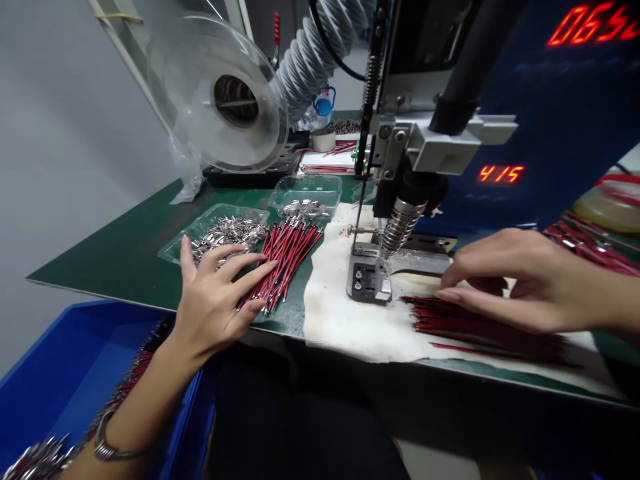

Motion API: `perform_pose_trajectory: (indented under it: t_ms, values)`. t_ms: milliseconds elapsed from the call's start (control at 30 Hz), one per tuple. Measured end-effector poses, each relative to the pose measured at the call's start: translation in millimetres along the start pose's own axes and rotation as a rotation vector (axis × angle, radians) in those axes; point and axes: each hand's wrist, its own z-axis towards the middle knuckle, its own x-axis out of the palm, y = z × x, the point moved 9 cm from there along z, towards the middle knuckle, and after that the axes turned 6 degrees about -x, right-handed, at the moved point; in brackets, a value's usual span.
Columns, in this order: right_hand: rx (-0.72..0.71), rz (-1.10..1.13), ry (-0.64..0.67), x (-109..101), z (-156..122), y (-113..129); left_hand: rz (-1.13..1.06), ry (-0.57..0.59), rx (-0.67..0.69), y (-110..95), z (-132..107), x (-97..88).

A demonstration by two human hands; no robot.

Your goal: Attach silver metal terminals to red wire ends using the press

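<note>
My left hand (215,303) is open, its fingers spread over the near-left side of a bundle of short red and black wires (293,257) with metal ends. Beside its fingertips, a clear plastic tray (170,251) holds small metal parts. On the right, my right hand (520,280) is closed in a pinch above a flat pile of red and black wires (445,320). Whatever may be between its thumb and forefinger is too small to make out. Between the hands, a small metal fixture (367,287) sits under the spring-wrapped tip (403,223) of a machine.
White cloth (330,313) lies under the fixture and right-hand pile. A second clear tray (330,193) stands behind the bundle. A large clear spool (190,87) rises at back left. Below the table's left edge is a blue bin (95,327) with wired parts. Red digits glow on the blue machine housing (565,127).
</note>
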Motion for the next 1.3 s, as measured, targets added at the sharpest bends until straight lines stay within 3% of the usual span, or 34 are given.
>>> perform_pose_trajectory:
  t_ms: [167, 533, 833, 1067, 1300]
  values:
    - [-0.114, 0.045, -0.072, 9.8, -9.6, 1.6, 0.017, -0.032, 0.012, 1.5, -2.3, -3.5]
    - [-0.054, 0.019, -0.077, 17.1, -20.6, -8.8, -0.008, -0.103, -0.107, 5.6, -0.8, -10.1]
    - [-0.024, 0.038, -0.041, 20.8, -15.7, -8.7, -0.005, -0.128, -0.121, 12.4, -3.1, -9.3]
    - [0.011, 0.015, 0.098, 21.7, -17.4, -11.0, -0.013, -0.037, -0.126, 10.4, 4.8, -5.2]
    - [0.024, -0.061, 0.114, 16.4, -20.4, -8.8, -0.009, 0.023, -0.139, 8.1, 7.3, 1.2]
